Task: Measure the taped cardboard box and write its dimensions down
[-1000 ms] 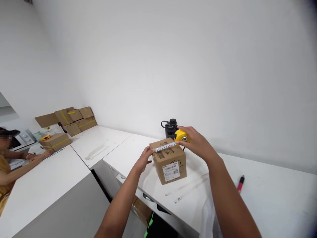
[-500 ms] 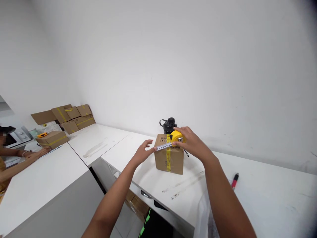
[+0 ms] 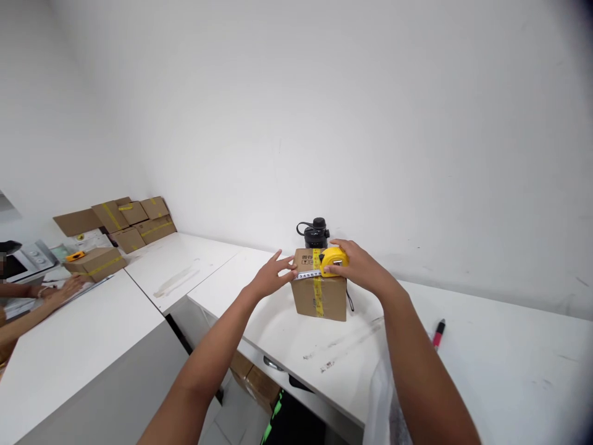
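Since a second ago the small cardboard box (image 3: pixel 319 296) has turned, so that its face with the yellow strip of packing tape now looks toward the near edge instead of the face with the white label, and both hands have closed in over its top. It stands on the white table (image 3: pixel 486 371), roughly at the middle of the scene, with a black bottle (image 3: pixel 315 233) just behind it on the far side. The right hand (image 3: pixel 359 267) is wrapped around a yellow tape measure (image 3: pixel 334 259) that rests at the box's top right corner, thumb on its near side. A short length of white blade (image 3: pixel 306 274) runs left along the near top edge. The left hand (image 3: pixel 273 277) is spread, not gripping, its fingertips at the blade's end by the top left corner; whether they pin the blade or only touch it I cannot tell. With so light a hold, the blade could spring back into the case if those fingertips lift, and a push from either hand could slide or tip the light box toward the bottle. A red marker (image 3: pixel 438 332) lies well apart to the right. Far to the left, another person's hand (image 3: pixel 69 287) rests on a neighbouring table beside a taped box (image 3: pixel 95 262), with flat cartons (image 3: pixel 130 222) leaning on the wall.
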A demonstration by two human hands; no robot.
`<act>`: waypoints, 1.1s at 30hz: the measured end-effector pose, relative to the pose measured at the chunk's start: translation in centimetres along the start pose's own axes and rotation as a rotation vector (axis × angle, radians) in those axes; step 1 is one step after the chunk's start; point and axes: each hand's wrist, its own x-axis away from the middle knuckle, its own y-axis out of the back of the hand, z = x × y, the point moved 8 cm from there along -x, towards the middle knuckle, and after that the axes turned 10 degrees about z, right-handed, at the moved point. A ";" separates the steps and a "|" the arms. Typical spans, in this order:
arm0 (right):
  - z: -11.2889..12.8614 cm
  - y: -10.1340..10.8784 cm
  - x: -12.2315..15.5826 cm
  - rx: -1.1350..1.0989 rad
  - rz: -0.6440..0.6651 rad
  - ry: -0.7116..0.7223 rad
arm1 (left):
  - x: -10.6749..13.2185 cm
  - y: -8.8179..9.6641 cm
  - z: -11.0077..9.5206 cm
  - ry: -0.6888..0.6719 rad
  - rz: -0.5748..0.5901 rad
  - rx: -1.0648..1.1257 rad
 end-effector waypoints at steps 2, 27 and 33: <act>0.2 -0.2 -0.1 0.014 0.014 0.009 | 0.0 0.1 -0.6 0.006 0.010 -0.066; 0.8 -0.8 -0.6 0.280 -0.106 -0.008 | 0.0 -1.4 0.0 -0.002 0.007 0.040; 1.3 -1.0 -0.5 0.334 -0.073 0.007 | 0.8 -3.4 -0.3 -0.009 -0.102 -0.045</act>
